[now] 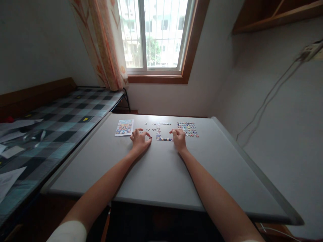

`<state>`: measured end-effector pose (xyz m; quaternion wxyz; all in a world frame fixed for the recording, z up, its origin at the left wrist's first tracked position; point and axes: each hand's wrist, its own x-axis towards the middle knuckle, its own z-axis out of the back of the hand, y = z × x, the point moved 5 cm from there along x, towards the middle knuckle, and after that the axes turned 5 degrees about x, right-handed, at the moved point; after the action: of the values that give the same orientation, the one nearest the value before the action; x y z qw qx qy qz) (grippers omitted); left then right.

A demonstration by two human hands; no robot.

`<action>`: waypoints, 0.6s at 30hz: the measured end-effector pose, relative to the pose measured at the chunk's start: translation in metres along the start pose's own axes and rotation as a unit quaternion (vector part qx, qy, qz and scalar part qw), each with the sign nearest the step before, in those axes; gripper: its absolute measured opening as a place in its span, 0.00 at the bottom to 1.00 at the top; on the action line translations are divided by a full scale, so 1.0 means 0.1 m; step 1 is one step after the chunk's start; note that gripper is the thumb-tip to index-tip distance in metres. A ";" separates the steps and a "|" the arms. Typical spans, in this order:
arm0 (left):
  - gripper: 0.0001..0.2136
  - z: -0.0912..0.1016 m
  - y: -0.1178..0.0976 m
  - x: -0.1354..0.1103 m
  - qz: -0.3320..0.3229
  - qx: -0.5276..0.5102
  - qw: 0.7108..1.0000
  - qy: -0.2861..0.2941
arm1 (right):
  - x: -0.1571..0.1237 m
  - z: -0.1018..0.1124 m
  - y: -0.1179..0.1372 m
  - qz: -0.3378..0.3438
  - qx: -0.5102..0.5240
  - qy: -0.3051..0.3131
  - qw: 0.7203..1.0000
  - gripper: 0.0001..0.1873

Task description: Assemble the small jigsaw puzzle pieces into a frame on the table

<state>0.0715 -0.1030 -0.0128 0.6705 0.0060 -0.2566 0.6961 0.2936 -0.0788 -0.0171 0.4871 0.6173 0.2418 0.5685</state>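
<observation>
A partly joined jigsaw frame point(161, 133) lies on the grey table point(161, 174), with a heap of loose coloured pieces point(187, 129) to its right and a few stray pieces point(151, 125) above it. My left hand point(139, 138) rests left of the frame, thumb and forefinger pinched on a small puzzle piece point(150, 137). At the frame's lower right corner my right hand point(178, 137) lies with its fingers curled, touching the bottom edge. What its fingers hold is hidden.
A picture card point(124, 127) lies left of my left hand. A bed with a checked cover point(58, 124) and papers stands along the table's left side. A window point(153, 33) and curtain point(103, 43) are behind; a wall with a cable point(267, 97) runs on the right.
</observation>
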 end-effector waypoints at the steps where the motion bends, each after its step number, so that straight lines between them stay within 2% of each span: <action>1: 0.07 -0.01 0.00 0.00 -0.003 -0.005 1.000 0.002 | 0.00 -0.01 0.00 0.002 -0.001 0.003 1.000 0.17; 8: 0.03 -0.05 -0.12 0.00 -0.082 -0.109 0.990 0.034 | -0.05 -0.08 0.05 0.006 0.006 0.043 0.999 0.17; 10: 0.03 -0.02 -0.16 -0.01 -0.104 -0.160 0.981 0.018 | -0.08 -0.13 0.08 0.008 0.020 0.080 0.997 0.14; 14: 0.05 0.02 -0.24 -0.03 -0.142 -0.263 0.954 -0.002 | -0.15 -0.26 0.19 0.059 0.042 0.181 0.981 0.11; 18: 0.07 -0.02 -0.26 -0.05 -0.146 -0.294 0.944 0.013 | -0.20 -0.31 0.26 0.084 0.061 0.212 0.972 0.09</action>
<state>0.0968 -0.1081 -0.0072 0.7402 -0.1632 -0.4371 0.4841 0.2529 -0.0961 -0.0070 0.3363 0.5293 0.3214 0.7095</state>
